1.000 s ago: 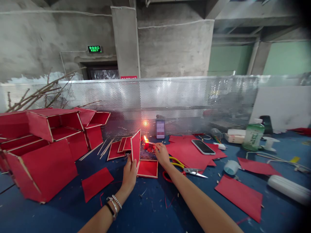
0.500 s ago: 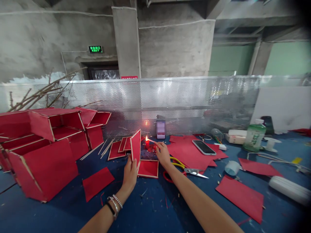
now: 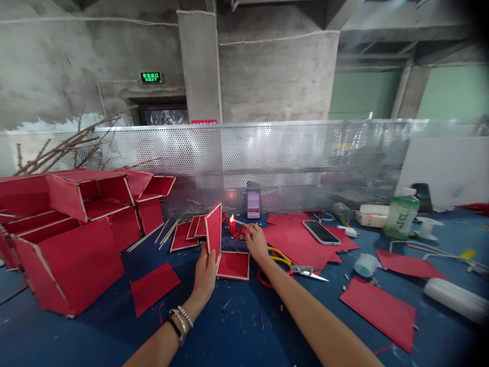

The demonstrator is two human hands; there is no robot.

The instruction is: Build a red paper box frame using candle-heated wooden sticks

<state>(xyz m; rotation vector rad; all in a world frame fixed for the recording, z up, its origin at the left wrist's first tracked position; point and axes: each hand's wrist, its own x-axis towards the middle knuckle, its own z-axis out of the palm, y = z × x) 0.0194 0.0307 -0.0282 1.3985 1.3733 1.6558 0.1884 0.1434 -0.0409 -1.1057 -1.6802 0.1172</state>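
Presently, right hand [image 3: 256, 243] pinches a thin pale stick [image 3: 240, 223] pointing left into the short lit red candle [image 3: 231, 227]; left hand [image 3: 205, 272] grips the upright red wood-edged card panel [image 3: 214, 230] beside it.

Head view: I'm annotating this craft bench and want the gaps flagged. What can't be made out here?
Head view only:
Standing phone: screen blurred.
Left hand: fingertips against the upright red panel, grip unclear.
Right hand: the thin stick it holds toward the candle is too small to trace.
Green bottle: label too small to read.
White tube: far end lost in the dark lens corner.
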